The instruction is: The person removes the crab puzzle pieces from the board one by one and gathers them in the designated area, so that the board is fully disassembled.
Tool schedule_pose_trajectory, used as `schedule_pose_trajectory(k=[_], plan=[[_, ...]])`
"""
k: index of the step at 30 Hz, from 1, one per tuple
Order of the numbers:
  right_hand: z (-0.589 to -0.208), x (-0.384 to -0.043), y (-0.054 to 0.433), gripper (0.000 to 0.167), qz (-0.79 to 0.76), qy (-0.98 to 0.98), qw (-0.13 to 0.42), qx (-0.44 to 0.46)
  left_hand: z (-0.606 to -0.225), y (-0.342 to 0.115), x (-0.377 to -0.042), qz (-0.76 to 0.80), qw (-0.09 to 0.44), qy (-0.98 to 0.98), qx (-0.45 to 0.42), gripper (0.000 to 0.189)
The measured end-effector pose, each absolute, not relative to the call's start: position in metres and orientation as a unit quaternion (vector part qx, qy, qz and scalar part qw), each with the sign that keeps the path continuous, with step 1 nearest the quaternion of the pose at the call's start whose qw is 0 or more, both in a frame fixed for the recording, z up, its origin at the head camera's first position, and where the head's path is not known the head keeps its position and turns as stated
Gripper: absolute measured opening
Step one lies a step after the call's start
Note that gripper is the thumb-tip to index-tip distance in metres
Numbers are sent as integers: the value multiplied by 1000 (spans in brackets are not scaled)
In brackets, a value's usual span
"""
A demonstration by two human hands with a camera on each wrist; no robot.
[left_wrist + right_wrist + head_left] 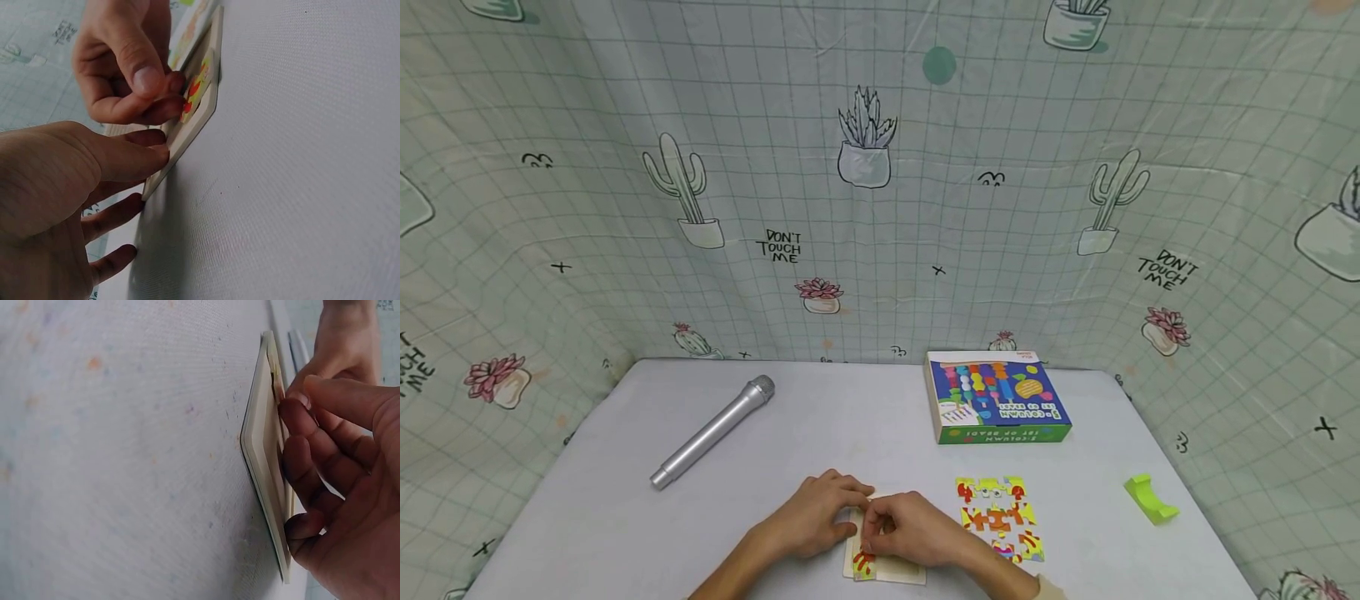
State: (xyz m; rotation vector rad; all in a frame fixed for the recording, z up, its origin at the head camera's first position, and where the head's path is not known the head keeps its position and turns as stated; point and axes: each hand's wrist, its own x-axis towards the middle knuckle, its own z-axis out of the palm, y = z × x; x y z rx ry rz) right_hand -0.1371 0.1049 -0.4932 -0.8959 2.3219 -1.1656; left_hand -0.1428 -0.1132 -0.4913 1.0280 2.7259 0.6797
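A shallow light wooden puzzle tray (901, 572) lies on the table near the front edge. My left hand (816, 518) holds its far left corner, with the thumb on the rim and the fingers spread around the corner. Over the tray, my right hand (917, 529) has its thumb and fingers curled at a yellow and red puzzle piece (197, 89) along the left side. That piece looks tilted and not flush with the tray in the wrist views; the fingers partly hide it. More yellow, orange and red puzzle pieces (996, 518) lie grouped right of the right hand.
A silver toy microphone (711, 433) lies at the back left. A colourful bead-set box (998, 398) stands at the back right. To the far right is a lime green curved block (1150, 500). A patterned cloth (865, 225) hangs behind the white table (602, 467).
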Motion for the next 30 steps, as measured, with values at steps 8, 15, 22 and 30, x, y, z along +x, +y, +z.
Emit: schedule_pose_trajectory(k=[8, 15, 22, 30], plan=[[-491, -136, 105, 16, -333, 849, 193, -361, -492, -114, -143, 231, 76, 907, 343, 25], [-490, -135, 104, 26, -265, 867, 178, -382, -492, -114, -143, 231, 77, 908, 342, 24], [-489, -134, 103, 25, -264, 869, 173, -382, -491, -114, -142, 232, 76, 908, 341, 24], [-490, -134, 107, 20, -381, 820, 224, -365, -489, -113, -142, 226, 78, 909, 340, 23]])
